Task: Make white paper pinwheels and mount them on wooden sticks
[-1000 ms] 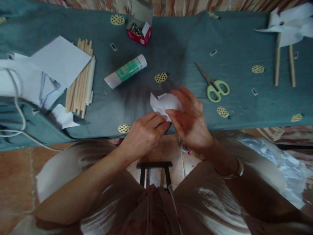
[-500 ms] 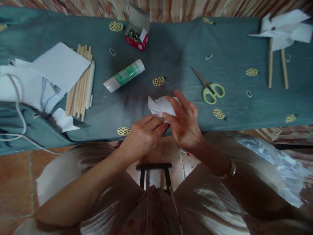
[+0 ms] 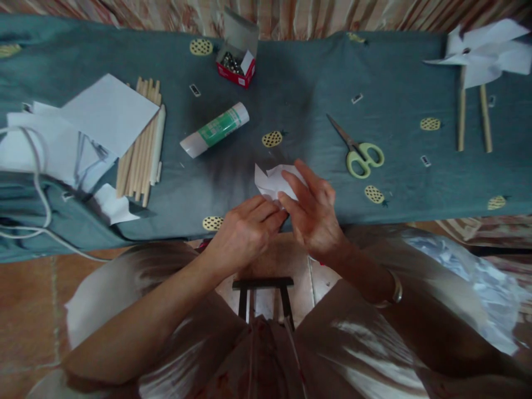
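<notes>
A small white folded paper (image 3: 272, 178) with pointed corners is between my hands at the table's near edge. My left hand (image 3: 249, 227) pinches its lower edge, with the fingers bent together. My right hand (image 3: 313, 213) grips the paper's right side, thumb and fingers on its surface; part of the paper is hidden under them. Beyond the paper, to the left, lies a white and green glue stick (image 3: 216, 129). Scissors with light green handles (image 3: 358, 155) lie to the right of my right hand.
An open red box of small metal pieces (image 3: 235, 69) stands at the back. On the left are wooden sticks (image 3: 139, 147), paper sheets (image 3: 110, 113) and a white cable (image 3: 41, 194). A paper pinwheel (image 3: 484, 52) and two sticks lie at the far right.
The whole view has shifted slightly, moving the table items a little to the right. My right fingers have come slightly lower over the paper; both hands remain on it.
</notes>
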Demonstrator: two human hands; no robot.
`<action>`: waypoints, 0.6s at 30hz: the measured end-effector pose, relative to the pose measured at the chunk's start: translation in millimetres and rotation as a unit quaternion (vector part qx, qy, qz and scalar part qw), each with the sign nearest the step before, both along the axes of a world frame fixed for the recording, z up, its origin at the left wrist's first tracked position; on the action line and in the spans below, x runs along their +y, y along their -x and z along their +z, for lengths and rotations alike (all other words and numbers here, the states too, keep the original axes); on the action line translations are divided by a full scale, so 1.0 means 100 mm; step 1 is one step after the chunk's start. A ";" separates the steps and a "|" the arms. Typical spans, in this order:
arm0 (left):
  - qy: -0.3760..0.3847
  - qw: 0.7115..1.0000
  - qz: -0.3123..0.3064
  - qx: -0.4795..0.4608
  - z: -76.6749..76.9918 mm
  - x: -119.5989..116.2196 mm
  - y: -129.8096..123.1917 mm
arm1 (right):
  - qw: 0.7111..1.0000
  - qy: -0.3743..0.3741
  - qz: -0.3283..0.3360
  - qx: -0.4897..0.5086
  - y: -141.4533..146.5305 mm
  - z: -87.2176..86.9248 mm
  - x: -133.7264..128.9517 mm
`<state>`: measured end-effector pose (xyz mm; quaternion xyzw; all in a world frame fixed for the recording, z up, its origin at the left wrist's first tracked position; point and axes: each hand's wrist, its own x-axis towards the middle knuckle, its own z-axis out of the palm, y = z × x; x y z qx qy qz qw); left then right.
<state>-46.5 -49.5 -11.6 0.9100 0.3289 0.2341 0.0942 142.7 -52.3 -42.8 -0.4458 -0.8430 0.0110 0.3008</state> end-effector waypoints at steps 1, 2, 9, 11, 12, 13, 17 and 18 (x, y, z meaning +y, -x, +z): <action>0.002 1.000 -0.002 0.001 0.00 0.00 0.00 | 1.000 0.005 0.003 -0.001 0.01 0.00 -0.01; 0.001 1.000 -0.003 0.000 0.00 0.00 0.00 | 1.000 0.011 0.008 -0.002 0.02 0.00 -0.02; 0.009 1.000 -0.005 0.006 -0.03 0.01 0.01 | 0.998 0.061 -0.003 -0.003 0.04 -0.03 -0.04; 0.004 1.000 -0.003 0.003 -0.03 0.01 0.00 | 0.998 0.063 0.005 0.008 0.03 -0.01 -0.05; 0.000 1.000 0.000 -0.001 -0.02 0.02 0.00 | 0.998 0.061 0.007 0.010 0.01 0.01 -0.05; -0.004 1.000 0.002 -0.006 -0.02 0.02 0.00 | 0.998 0.056 0.009 0.011 -0.01 0.03 -0.04; -0.012 1.000 0.007 -0.010 -0.04 0.01 -0.01 | 0.999 0.048 0.013 0.019 -0.13 0.13 -0.01; -0.014 1.000 0.009 -0.009 -0.04 0.01 -0.01 | 0.998 0.057 0.011 0.023 -0.17 0.15 0.01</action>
